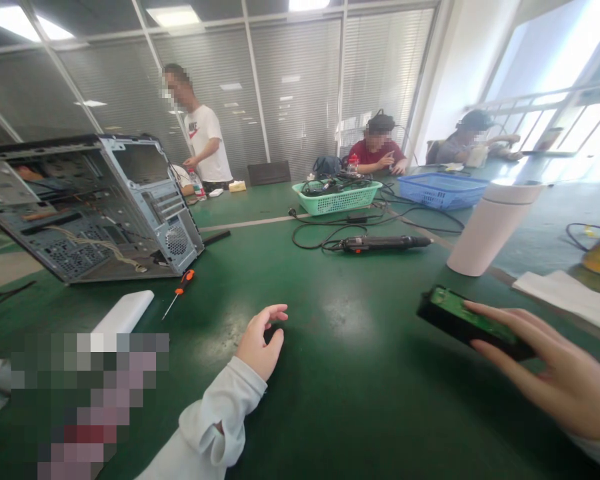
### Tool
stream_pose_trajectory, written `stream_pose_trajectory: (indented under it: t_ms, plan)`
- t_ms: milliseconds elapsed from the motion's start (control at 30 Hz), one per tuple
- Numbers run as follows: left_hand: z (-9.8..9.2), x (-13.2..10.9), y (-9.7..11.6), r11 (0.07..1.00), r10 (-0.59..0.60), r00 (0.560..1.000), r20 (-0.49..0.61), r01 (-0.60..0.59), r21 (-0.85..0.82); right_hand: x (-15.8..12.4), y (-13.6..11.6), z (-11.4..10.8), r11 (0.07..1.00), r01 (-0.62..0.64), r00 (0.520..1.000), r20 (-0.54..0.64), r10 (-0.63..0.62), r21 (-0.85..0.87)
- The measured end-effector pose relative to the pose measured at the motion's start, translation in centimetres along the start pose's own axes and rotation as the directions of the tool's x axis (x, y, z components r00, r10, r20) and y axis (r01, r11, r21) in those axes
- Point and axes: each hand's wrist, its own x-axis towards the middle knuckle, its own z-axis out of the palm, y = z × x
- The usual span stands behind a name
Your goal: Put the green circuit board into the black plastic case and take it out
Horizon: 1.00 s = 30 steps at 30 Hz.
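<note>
My right hand point(555, 373) grips a flat black drive with a green circuit board point(460, 320) just above the green table point(360, 373), fingers wrapped along its edges. My left hand point(261, 341), in a white sleeve, rests on the table near the middle, fingers loosely curled and apart, holding nothing. An open grey computer case point(90, 207) lies on its side at the left. A small orange-handled screwdriver point(179, 292) lies in front of the case, left of my left hand.
A white flat box point(124, 312) lies near the screwdriver. A black electric screwdriver point(380, 243) with cable, a white cup point(490, 227), a green basket point(337, 198), a blue basket point(443, 190) and white paper point(565, 297) lie further out. Three people are at the far end.
</note>
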Motion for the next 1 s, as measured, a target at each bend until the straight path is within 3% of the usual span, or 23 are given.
stream_pose_trajectory:
  t_ms: [167, 333, 433, 600, 767, 1000]
  plan:
    - [-0.2, 0.1, 0.1, 0.999, -0.029, 1.0, 0.005, 0.029, -0.036, 2.9, -8.1, 6.9, 0.945, 0.199, 0.972, 0.068, -0.223, 0.26]
    - [-0.3, 0.0, -0.1, 0.992, -0.026, 1.0, 0.017, 0.028, -0.125, 5.5, -11.4, 10.6, 0.877, 0.407, 0.901, 0.044, -0.431, 0.255]
    - [-0.2, -0.2, 0.0, 0.991, -0.006, 0.999, 0.036, 0.01, -0.132, 6.5, -11.7, 11.4, 0.854, 0.462, 0.875, 0.031, -0.482, 0.239]
    - [-0.1, -0.6, 0.2, 0.997, 0.065, 0.996, 0.059, -0.063, -0.036, 6.8, -11.7, 11.6, 0.822, 0.469, 0.876, -0.053, -0.479, 0.324]
    - [-0.1, -0.8, 0.0, 0.994, 0.107, 0.991, 0.081, -0.104, -0.04, 6.8, -11.5, 11.5, 0.803, 0.475, 0.876, -0.104, -0.472, 0.36]
    - [-0.1, -0.9, 0.7, 0.996, 0.086, 0.991, 0.104, -0.081, -0.045, 6.6, -11.6, 11.5, 0.838, 0.437, 0.894, -0.054, -0.445, 0.327]
